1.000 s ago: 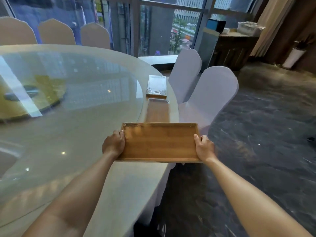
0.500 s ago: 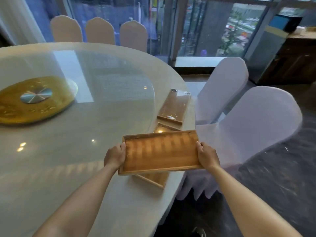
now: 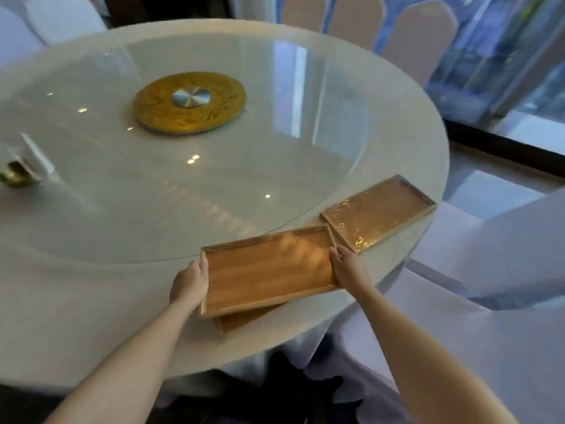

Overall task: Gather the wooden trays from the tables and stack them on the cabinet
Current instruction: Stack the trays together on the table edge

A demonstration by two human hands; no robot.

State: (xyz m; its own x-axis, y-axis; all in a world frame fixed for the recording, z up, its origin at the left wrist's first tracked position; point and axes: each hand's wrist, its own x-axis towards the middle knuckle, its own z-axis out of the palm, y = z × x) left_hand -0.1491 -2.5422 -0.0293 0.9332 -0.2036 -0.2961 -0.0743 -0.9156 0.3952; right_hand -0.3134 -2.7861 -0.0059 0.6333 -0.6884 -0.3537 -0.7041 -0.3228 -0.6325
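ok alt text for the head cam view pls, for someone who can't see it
Two bare hands, left hand and right hand, hold a wooden tray by its short ends over a second tray at the edge of a round glass-topped table. A third, film-wrapped tray lies just beyond, near white-covered chairs.

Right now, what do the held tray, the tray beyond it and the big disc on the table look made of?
Held tray: wood, matte, grain visible. Far tray: seemingly the same wood under crinkled, glossy clear film. Disc: probably glass, transparent with sharp window reflections.
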